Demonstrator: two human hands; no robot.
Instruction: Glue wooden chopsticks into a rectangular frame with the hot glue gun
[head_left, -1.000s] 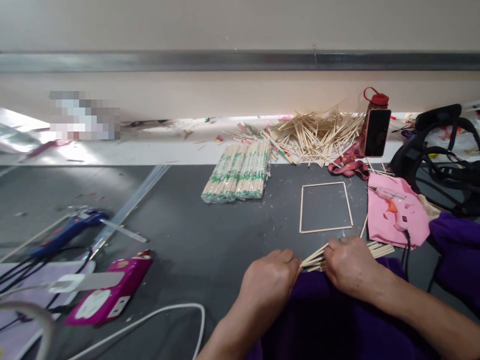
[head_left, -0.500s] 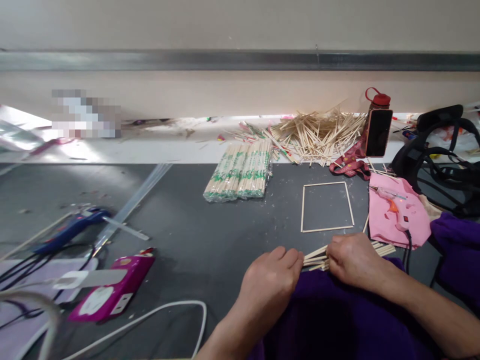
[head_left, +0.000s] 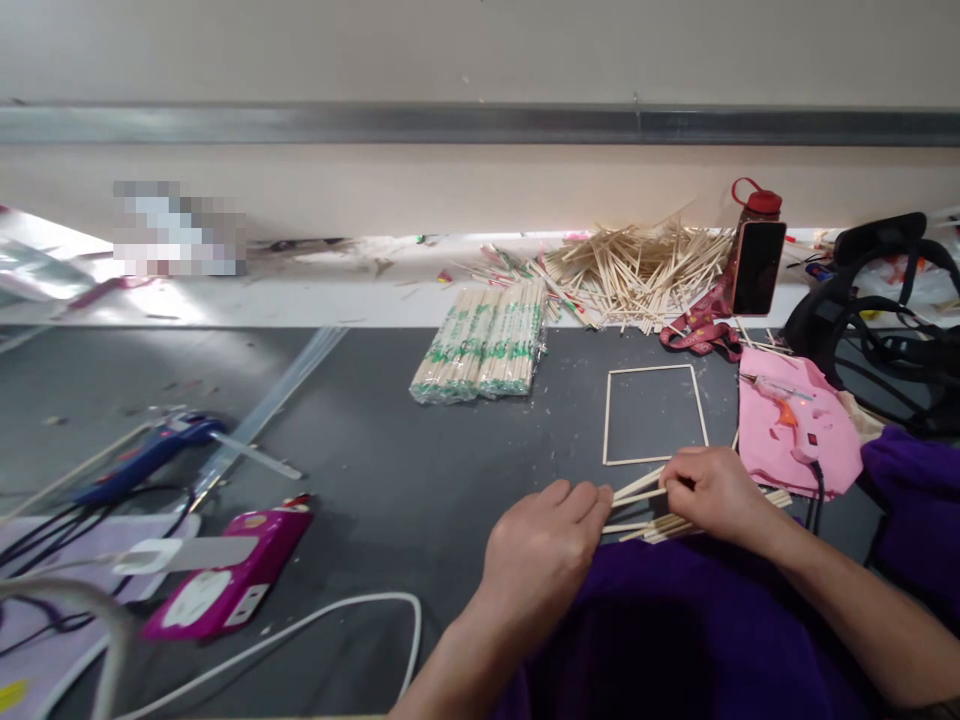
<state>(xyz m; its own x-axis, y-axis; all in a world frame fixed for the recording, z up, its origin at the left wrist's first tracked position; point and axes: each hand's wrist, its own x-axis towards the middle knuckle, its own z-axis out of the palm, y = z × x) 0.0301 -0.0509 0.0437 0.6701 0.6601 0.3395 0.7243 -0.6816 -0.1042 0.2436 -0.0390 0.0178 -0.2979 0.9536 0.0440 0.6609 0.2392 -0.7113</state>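
I'm watching both hands working close together at the near edge of the dark table (head_left: 390,470), just above the purple cloth (head_left: 675,630) on the lap. Left hand (head_left: 544,550) is curling w/ fingertips pinching the left ends of the loose sticks (head_left: 637,492). Right hand (head_left: 712,492) is closing over the same sticks from the right, thumb and fingers clamped on a couple of them and lifting them slightly off the rest of the small pile (head_left: 667,527), which is lying flat under that hand, ends poking out to the right near the pink cloth (head_left: 795,435).

Just beyond the hands, the finished stick square (head_left: 609,415) is lying flat on the table, apart from them. A glue gun (head_left: 780,405) is resting on the pink cloth, cord trailing toward me. Farther back: wrapped chopstick packs (head_left: 484,345) at center, a big loose heap of sticks (head_left: 645,265) at the far right, w/ a phone (head_left: 757,267) propped against a red-capped bottle (head_left: 757,200) beside it. Black straps/bag (head_left: 877,300) at far right.

On the left: a blue glue gun (head_left: 142,455), a magenta power strip (head_left: 232,580) and a white cable (head_left: 315,630) looping near me.
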